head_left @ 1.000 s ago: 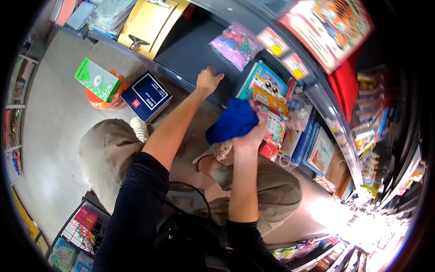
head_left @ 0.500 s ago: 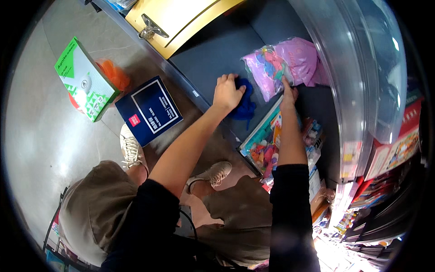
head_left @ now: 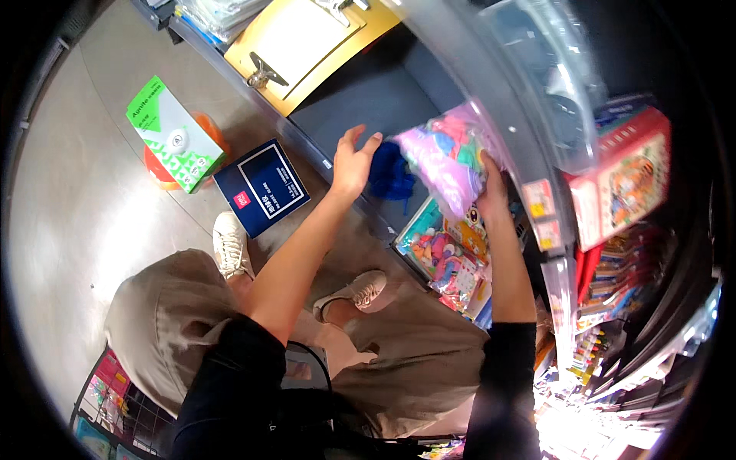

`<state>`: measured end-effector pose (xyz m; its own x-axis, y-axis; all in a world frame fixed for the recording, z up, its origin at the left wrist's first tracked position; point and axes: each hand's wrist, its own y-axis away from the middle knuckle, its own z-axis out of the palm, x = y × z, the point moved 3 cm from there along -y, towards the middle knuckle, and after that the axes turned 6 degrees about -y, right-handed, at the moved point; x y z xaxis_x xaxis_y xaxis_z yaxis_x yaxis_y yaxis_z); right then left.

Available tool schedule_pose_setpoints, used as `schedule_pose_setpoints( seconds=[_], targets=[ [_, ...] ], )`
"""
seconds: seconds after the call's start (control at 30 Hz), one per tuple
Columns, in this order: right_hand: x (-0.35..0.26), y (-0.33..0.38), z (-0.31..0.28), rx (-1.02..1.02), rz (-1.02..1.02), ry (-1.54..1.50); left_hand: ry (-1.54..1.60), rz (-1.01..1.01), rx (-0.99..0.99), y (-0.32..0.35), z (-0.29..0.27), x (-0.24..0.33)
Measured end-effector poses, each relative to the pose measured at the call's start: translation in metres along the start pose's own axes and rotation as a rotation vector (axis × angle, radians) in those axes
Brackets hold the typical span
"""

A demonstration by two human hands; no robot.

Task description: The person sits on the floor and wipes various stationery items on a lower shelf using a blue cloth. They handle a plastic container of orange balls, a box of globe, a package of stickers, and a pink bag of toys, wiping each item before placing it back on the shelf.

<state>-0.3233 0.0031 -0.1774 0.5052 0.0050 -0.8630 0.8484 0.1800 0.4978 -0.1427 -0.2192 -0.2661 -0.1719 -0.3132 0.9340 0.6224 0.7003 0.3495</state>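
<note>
My right hand (head_left: 493,188) grips the lower right side of a pink and clear plastic bag (head_left: 445,157) full of colourful pieces, perhaps balloons. The bag is held above the dark shelf and is slightly blurred. My left hand (head_left: 354,159) is open, its fingers spread and nothing in them. Just right of it a crumpled dark blue item (head_left: 392,175) lies on the shelf; its kind is unclear. Below the bag, near my right forearm, are clear packs of colourful small pieces (head_left: 441,257).
Yellow clipboards (head_left: 303,46) lie at the shelf's far left. On the floor at left are a dark blue box (head_left: 262,188) and a green and white box (head_left: 175,134) resting on an orange round thing (head_left: 157,170). Clear plastic bins (head_left: 537,77) and a red picture box (head_left: 625,180) are at right.
My right hand has lifted the pink bag off the shelf and brought it nearer. My left hand has come off the blue item and moved left, its fingers opening.
</note>
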Motion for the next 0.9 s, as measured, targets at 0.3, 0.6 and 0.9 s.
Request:
schedule_pose_setpoints(
  seconds=[0.3,0.6,0.9],
  targets=[
    [0.0,0.163,0.063,-0.377,-0.009,0.594,0.466,-0.282,-0.797,0.101,-0.041,0.037],
    [0.052,0.124,0.092,-0.496,0.273,0.154,0.573,-0.295,-0.248,0.102,-0.088,0.02],
    [0.153,0.002,0.052,-0.285,-0.21,1.462,0.815,-0.212,-0.195,0.078,-0.106,0.028]
  ],
)
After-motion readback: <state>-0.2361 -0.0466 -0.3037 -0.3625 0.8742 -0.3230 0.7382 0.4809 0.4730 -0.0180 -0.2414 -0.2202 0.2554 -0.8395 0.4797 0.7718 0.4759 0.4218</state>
